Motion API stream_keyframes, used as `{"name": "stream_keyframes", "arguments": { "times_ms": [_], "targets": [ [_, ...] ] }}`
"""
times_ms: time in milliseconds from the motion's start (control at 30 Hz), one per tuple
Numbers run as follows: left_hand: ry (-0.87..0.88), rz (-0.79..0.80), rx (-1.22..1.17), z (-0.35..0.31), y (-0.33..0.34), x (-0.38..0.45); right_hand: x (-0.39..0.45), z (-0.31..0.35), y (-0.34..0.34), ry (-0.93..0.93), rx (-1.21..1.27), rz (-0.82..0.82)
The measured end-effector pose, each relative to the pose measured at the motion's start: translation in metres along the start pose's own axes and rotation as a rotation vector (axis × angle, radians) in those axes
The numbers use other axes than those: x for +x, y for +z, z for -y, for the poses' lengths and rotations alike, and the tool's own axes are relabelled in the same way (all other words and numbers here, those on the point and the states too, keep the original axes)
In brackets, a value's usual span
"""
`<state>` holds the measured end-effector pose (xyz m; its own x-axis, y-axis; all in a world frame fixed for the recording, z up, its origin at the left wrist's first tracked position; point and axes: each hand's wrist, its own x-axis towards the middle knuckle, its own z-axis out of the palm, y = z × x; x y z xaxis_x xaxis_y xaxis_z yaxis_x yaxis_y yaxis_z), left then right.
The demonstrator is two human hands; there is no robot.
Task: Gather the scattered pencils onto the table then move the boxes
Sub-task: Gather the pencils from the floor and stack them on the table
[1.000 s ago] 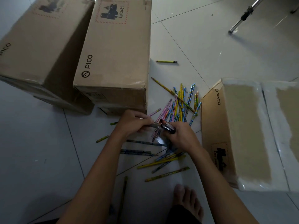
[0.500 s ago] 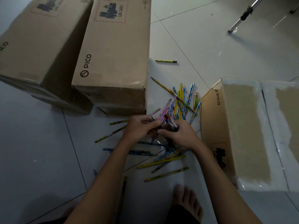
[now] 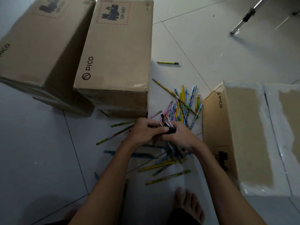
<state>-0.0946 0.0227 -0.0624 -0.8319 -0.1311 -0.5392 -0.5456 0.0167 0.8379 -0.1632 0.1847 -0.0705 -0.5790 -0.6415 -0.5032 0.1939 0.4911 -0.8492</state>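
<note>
Cardboard fills most of the head view: a middle box (image 3: 116, 62) printed PICO stands on the pale tiled floor (image 3: 211, 38), a second box (image 3: 40, 46) sits just beside it on the left, and a third box (image 3: 243, 135) with white torn patches on its top lies to the right. Between the middle and right boxes a loose heap of scattered pencils (image 3: 183, 103), blue, yellow, pink and green, lies on the tiles, and more of them spread out under and below the hands. One lone yellow pencil (image 3: 168, 63) lies well apart, farther up the floor. Both hands meet over the heap. The right hand (image 3: 180, 137) is closed around a small bundle of pencils (image 3: 167, 123) whose dark ends stick up between the two hands. The left hand (image 3: 144, 130) has its fingers curled together against the same bundle, thumb pressed on it. A yellow-green pencil (image 3: 168, 177) lies nearest the bare foot (image 3: 189, 205) at the bottom edge. A metal stand leg (image 3: 243, 17) slants across the upper right corner, clear of everything else
</note>
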Motion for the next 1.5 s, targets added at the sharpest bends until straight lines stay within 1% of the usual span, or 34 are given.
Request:
{"name": "stream_keyframes", "arguments": {
  "times_ms": [133,233,333,400,500,567,633,767,833,933,1033,1100,1200,1367,1500],
  "targets": [
    [0.005,-0.044,-0.033,-0.010,0.001,-0.010,-0.006,0.024,-0.009,0.061,-0.064,0.048],
    [-0.015,-0.088,-0.134,-0.031,-0.002,-0.031,-0.017,0.057,-0.017,0.128,-0.122,0.073],
    [-0.029,-0.160,-0.210,-0.066,-0.017,-0.063,-0.030,0.105,-0.019,0.188,-0.176,0.073],
    [-0.015,-0.201,-0.214,-0.095,-0.027,-0.088,-0.041,0.142,-0.017,0.165,-0.197,0.088],
    [-0.010,-0.297,-0.213,-0.156,-0.050,-0.136,-0.063,0.214,-0.014,0.123,-0.271,0.130],
    [-0.027,-0.326,-0.222,-0.193,-0.061,-0.165,-0.078,0.258,-0.014,0.083,-0.323,0.190],
    [-0.051,-0.357,-0.226,-0.234,-0.078,-0.198,-0.099,0.316,-0.010,0.067,-0.362,0.256],
    [-0.074,-0.436,-0.233,-0.310,-0.107,-0.270,-0.143,0.419,-0.004,0.113,-0.315,0.379],
    [-0.098,-0.476,-0.244,-0.348,-0.122,-0.311,-0.167,0.469,0.002,0.133,-0.288,0.406],
    [-0.144,-0.520,-0.260,-0.393,-0.139,-0.369,-0.194,0.530,0.016,0.065,-0.345,0.427],
    [-0.178,-0.601,-0.308,-0.429,-0.161,-0.426,-0.215,0.592,0.040,0.043,-0.400,0.446],
    [-0.197,-0.628,-0.324,-0.437,-0.172,-0.449,-0.221,0.616,0.053,0.061,-0.405,0.477],
    [-0.215,-0.714,-0.359,-0.444,-0.196,-0.489,-0.228,0.661,0.083,0.056,-0.463,0.526],
    [-0.203,-0.849,-0.412,-0.445,-0.255,-0.545,-0.224,0.737,0.146,-0.045,-0.599,0.607],
    [-0.160,-0.956,-0.478,-0.439,-0.318,-0.588,-0.211,0.786,0.217,-0.121,-0.607,0.601]
  ]
}}
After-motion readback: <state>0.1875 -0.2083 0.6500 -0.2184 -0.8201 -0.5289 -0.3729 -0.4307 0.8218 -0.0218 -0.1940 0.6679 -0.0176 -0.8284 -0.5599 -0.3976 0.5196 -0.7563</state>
